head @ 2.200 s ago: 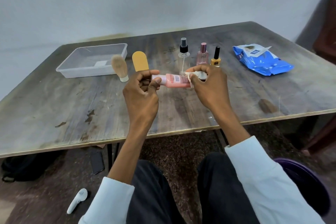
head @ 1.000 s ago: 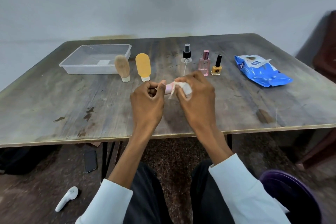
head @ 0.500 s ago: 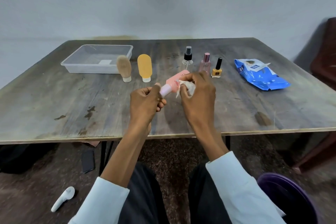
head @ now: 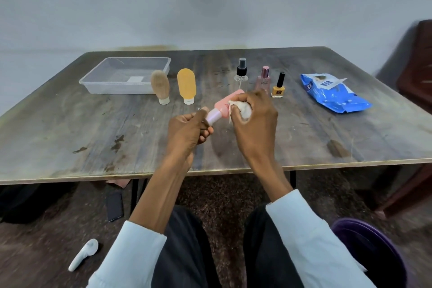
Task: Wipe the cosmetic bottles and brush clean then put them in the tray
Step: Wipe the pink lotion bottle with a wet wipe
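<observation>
Pink tube [head: 225, 103] held tilted above the table [head: 70, 128], cap end pinched in left hand [head: 187, 133]; right hand [head: 253, 128] clenches a white wipe [head: 242, 108] against its body. Behind: brush [head: 160, 86], yellow bottle [head: 186, 85], spray bottle [head: 241, 72], clear tray [head: 126, 75] far left.

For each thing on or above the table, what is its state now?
pink tube: held, tilted, being wiped
wipe: bunched in right hand
left hand: grips tube cap
tray: holds no cosmetics
brush: upright
yellow bottle: standing on its cap
</observation>
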